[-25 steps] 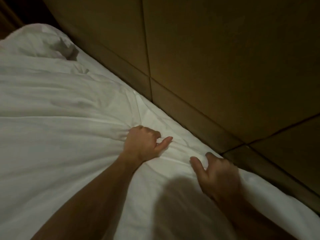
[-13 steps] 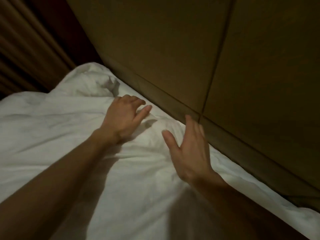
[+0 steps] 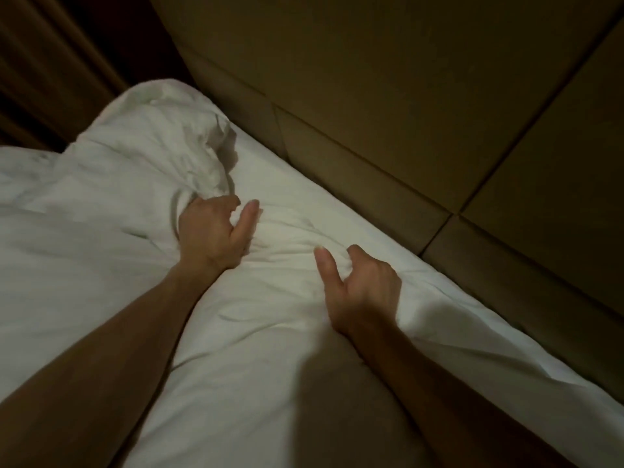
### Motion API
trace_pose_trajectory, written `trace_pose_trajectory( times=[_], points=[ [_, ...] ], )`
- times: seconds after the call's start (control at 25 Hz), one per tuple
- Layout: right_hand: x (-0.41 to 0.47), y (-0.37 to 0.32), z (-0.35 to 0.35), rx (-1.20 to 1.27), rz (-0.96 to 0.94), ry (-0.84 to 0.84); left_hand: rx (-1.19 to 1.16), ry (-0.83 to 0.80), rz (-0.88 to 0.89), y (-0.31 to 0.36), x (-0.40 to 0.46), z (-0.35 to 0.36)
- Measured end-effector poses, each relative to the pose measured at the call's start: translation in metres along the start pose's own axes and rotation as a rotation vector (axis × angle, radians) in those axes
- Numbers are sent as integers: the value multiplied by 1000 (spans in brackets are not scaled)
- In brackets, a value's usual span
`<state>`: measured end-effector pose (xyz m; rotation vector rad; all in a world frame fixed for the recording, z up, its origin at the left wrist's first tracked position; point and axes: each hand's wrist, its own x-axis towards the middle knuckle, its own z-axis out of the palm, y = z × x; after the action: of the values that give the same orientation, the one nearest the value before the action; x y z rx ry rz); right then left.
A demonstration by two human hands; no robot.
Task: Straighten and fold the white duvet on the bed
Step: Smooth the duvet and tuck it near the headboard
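Observation:
The white duvet (image 3: pixel 101 231) covers the bed from the left edge to the lower right, its far corner bunched into a crumpled heap near the top. My left hand (image 3: pixel 211 234) sits just below that heap, fingers curled into a fold of the duvet, thumb out. My right hand (image 3: pixel 363 288) lies a little to the right and nearer to me, its fingers pinching a ridge of the same cloth close to the bed's far edge. Both forearms reach in from the bottom of the view.
A padded brown headboard or wall panel (image 3: pixel 405 96) with seams runs along the bed's far edge, from the upper middle to the right. Dark curtains (image 3: pixel 50 62) hang at the upper left. The room is dim.
Half a second ago both hands lay flat and spread on the duvet; now their fingers have closed on its folds. The view has shifted, showing more of the bunched corner.

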<state>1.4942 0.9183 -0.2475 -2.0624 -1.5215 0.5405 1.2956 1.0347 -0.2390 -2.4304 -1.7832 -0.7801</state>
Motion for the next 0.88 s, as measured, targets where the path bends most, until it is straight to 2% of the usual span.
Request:
trace_pose_trajectory(
  times=[0.08,0.24,0.32,0.4,0.48,0.56,0.72,0.8,0.88],
  points=[
    [9,-2,-20,47,18,88,-61,84,-36,15,20,-17],
    [41,-6,-77,285,-43,336,-157,247,187,70,119,-55],
    [42,-14,-98,268,-57,355,-131,274,272,88,148,-60],
    [34,-10,-94,96,-13,284,-60,269,303,87,138,-33],
    [25,14,-67,-129,71,89,7,182,291,71,105,13],
    [16,40,-41,-213,89,-45,56,72,264,54,70,54],
    [15,56,-14,-188,46,34,145,-37,229,30,54,82],
    [18,56,-9,-199,45,69,208,-169,172,32,56,80],
    [18,55,-13,-204,60,66,175,-323,74,46,55,64]
  ],
)
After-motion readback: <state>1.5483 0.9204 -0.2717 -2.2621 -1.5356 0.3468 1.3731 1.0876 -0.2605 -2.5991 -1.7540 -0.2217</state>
